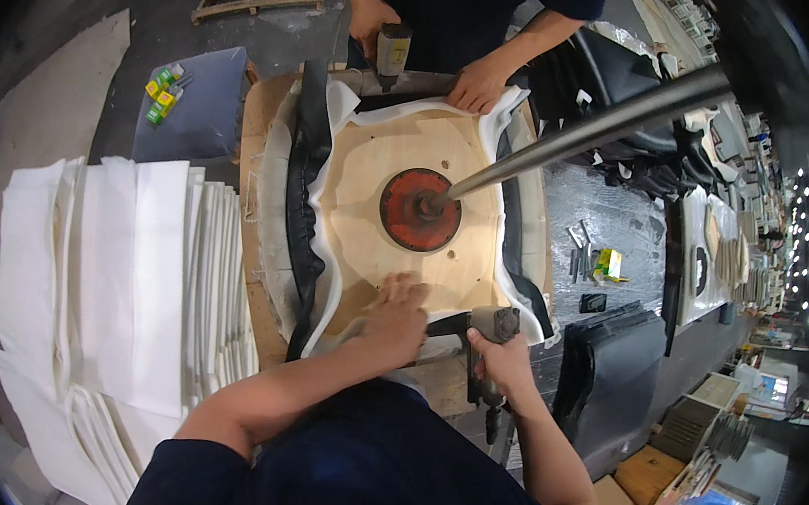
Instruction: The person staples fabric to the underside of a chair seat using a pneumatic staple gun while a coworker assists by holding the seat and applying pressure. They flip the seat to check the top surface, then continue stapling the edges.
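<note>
A light wooden panel (364, 171) lies under a round red press plate (398, 221) on a slanting metal shaft (581, 133). White padding (324, 284) and a black leather-like cover (307, 194) fold up around its edges. My left hand (396, 322), somewhat blurred, reaches over the panel's near edge with its fingers stretched out, holding nothing I can see. In my right hand (505, 360) is a staple gun (493, 323), its nose pointing left along the near edge and a hose fitting hanging below.
Across the panel, a co-worker's hand grips another staple gun (392, 55); their other hand (479, 86) presses the far edge. White padding sheets (131, 265) are stacked at left. A grey-blue cushion (190, 105) carries small boxes. Black covers (612, 370) and a yellow-green box (608, 264) lie at right.
</note>
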`<state>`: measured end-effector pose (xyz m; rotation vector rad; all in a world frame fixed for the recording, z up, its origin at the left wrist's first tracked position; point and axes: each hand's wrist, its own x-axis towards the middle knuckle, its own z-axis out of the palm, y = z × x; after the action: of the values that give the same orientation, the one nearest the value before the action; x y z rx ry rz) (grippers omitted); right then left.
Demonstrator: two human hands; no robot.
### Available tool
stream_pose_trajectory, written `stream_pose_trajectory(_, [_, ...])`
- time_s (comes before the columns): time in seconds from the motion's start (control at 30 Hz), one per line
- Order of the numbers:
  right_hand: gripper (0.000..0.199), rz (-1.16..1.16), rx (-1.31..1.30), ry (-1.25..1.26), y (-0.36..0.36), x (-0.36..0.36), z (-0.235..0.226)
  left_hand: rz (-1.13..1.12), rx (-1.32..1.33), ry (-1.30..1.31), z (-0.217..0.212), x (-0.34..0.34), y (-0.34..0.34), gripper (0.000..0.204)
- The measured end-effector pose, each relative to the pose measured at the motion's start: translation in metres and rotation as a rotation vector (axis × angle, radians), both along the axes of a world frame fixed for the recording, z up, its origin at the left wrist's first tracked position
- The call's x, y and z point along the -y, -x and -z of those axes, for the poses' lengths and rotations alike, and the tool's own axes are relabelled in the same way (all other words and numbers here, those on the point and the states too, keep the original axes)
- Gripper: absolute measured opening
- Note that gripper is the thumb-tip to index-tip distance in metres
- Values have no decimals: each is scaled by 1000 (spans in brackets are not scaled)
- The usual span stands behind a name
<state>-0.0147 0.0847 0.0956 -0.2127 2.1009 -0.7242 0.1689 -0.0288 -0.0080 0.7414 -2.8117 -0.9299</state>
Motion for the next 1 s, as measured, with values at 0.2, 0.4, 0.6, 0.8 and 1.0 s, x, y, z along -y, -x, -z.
stream_pose_trajectory(0.2, [39,-73,-57,-11,9,-10,15,203,179,149,-32,32,-78,34])
stream_pose_trajectory(0.4, [55,-272,-272,-59,6,-4,12,169,52,128,-29,29,-69,35])
stream_pose_trajectory(0.6, [58,-274,-380,-24,-3,-2,16,170,10,50,-27,33,-47,31])
stream_pose_trajectory(0.8, [44,-209,-307,-87,-2,-2,0,70,-247,-111,0,36,-50,20])
stream_pose_trajectory(1.0, [27,-139,-60,240,-46,-16,-17,-70,-325,-121,8,33,-49,19])
